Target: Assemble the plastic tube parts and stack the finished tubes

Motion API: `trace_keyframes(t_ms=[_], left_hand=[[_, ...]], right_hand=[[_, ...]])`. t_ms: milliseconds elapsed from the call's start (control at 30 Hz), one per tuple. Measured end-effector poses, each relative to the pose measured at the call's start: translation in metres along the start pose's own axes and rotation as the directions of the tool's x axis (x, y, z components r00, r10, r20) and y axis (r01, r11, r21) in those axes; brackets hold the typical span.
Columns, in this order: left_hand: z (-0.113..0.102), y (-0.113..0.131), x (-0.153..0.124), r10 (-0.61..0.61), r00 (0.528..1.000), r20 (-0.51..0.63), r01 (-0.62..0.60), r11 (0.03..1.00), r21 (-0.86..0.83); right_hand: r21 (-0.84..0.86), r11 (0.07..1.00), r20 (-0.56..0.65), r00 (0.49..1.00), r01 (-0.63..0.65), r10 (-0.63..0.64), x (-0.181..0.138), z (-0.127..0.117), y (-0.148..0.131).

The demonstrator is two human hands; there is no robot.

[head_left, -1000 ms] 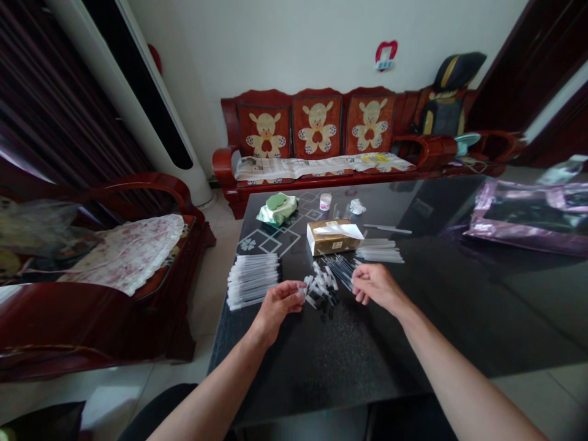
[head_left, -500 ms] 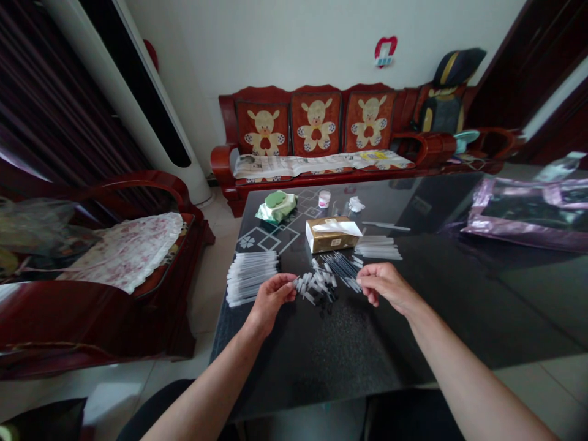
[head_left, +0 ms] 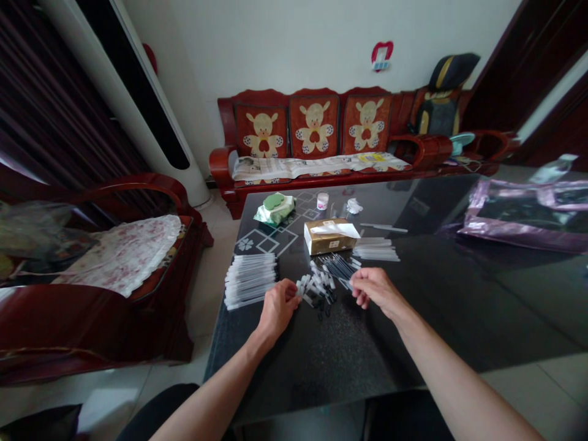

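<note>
My left hand [head_left: 278, 307] rests on the black glass table [head_left: 413, 318], its fingers curled in a pinch at the left edge of a heap of small clear and black pen caps [head_left: 318, 286]. What it pinches is too small to name. My right hand [head_left: 373, 286] is closed at the near end of a bundle of thin dark pen refills [head_left: 339, 266], fingertips touching them. A neat stack of clear pen barrels [head_left: 249, 280] lies left of my left hand.
A brown tissue box [head_left: 329, 236] stands behind the heap, with more clear tubes [head_left: 375, 250] to its right. A green wipes pack [head_left: 275, 207] and a small cup [head_left: 323, 201] sit farther back. A pink plastic bag [head_left: 523, 214] lies far right. A red wooden sofa [head_left: 316, 141] faces the table.
Both hands dipped slightly toward the table. The left hand's fingers curled tighter at the caps, and the right hand slid a little left onto the refill bundle.
</note>
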State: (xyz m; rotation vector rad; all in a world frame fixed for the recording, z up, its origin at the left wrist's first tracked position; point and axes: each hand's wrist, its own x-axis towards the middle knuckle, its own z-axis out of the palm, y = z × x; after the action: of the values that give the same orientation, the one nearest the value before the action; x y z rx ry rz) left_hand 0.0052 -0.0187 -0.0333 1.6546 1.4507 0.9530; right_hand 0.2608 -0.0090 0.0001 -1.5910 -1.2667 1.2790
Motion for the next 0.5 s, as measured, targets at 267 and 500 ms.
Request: trace_keyframes(t_ms=[267,500], left_hand=[[-0.008,0.005,-0.004,-0.027,0.999,0.034,0.029,0.998,-0.059],[-0.001,0.015,-0.007,-0.078,0.988,0.133,0.135,0.854,-0.503]], right_hand=[[0.079,0.997,0.070,0.997,-0.021,0.015,-0.003,0.013,0.000],[0.340,0.938,0.320,0.946,-0.064,-0.051,-0.021,0.061,0.004]])
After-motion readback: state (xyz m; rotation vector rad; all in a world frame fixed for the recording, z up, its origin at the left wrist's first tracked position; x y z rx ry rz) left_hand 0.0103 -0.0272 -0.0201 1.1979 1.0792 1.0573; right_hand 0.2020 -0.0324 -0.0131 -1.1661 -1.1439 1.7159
